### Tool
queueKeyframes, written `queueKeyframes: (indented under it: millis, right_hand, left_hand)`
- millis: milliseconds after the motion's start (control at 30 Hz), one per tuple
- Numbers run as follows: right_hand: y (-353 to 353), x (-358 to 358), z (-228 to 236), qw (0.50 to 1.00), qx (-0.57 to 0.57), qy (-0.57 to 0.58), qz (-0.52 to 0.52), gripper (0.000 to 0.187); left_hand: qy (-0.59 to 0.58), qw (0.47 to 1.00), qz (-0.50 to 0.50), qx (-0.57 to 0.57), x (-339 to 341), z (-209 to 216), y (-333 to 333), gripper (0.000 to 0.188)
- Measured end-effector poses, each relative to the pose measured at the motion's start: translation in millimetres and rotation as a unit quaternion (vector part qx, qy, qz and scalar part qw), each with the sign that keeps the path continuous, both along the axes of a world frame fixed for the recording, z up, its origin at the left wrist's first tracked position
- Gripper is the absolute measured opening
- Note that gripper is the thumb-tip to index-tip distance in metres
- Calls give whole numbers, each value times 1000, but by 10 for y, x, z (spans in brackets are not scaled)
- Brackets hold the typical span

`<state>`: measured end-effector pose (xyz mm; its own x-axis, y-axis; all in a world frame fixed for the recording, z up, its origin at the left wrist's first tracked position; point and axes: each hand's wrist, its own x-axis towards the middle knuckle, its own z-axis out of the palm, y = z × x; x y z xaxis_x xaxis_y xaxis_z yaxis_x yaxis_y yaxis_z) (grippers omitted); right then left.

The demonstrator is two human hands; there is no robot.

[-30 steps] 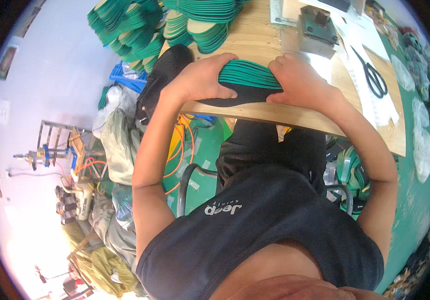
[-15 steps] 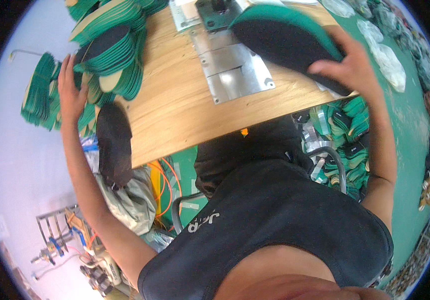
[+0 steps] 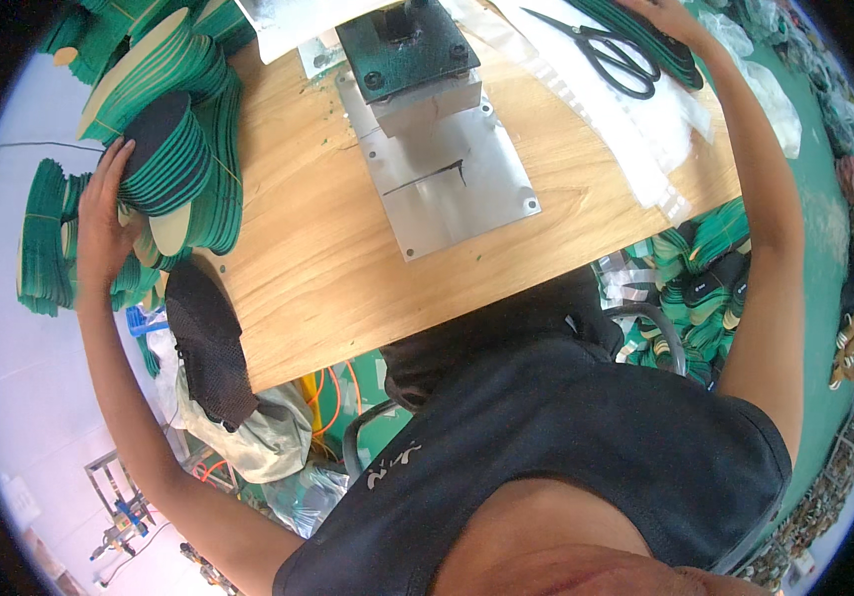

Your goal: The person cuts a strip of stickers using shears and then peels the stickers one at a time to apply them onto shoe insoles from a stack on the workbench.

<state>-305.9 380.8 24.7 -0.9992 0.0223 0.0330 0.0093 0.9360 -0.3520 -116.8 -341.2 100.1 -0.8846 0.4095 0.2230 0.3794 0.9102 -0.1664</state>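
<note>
My left hand (image 3: 107, 223) is at the left side of the table, its fingers stretched along the near end of a stack of green-edged insoles with black tops (image 3: 163, 149). Its thumb stands apart from the fingers. At the top right, my right hand (image 3: 667, 20) reaches over another pile of dark, green-edged insoles (image 3: 635, 42); its fingers look stretched out, partly cut off by the picture's edge. Between the hands stands a metal fixture with a dark upper block (image 3: 407, 60) on a flat steel plate (image 3: 447, 204).
Black-handled scissors (image 3: 611, 55) lie on white strips (image 3: 635, 139) on the wooden table (image 3: 317, 268). A black mesh piece (image 3: 210, 343) hangs at the table's left edge. More insoles (image 3: 44, 238) stand far left; others (image 3: 700, 288) lie below, right.
My right hand has carried a black-topped insole up and right to the pile by the scissors. The view has shifted, showing more of the fixture. My left hand stays by the left stack.
</note>
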Motion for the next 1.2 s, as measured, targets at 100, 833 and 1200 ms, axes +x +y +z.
queueKeyframes:
  millis: [100, 833, 1200]
  right_hand:
    - [-39, 101, -6, 978, -188, 87, -26, 59]
    - [-3171, 2495, 146, 718, -249, 460, 459, 37]
    - [-2893, 3020, 180, 641, -292, -228, 672, 19]
  left_hand:
    - [-37, 994, -41, 98, -23, 95, -267, 78]
    - [112, 442, -12, 890, 933, -604, 2410, 37]
    - [-20, 464, -3, 886, 1044, -931, 2294, 50]
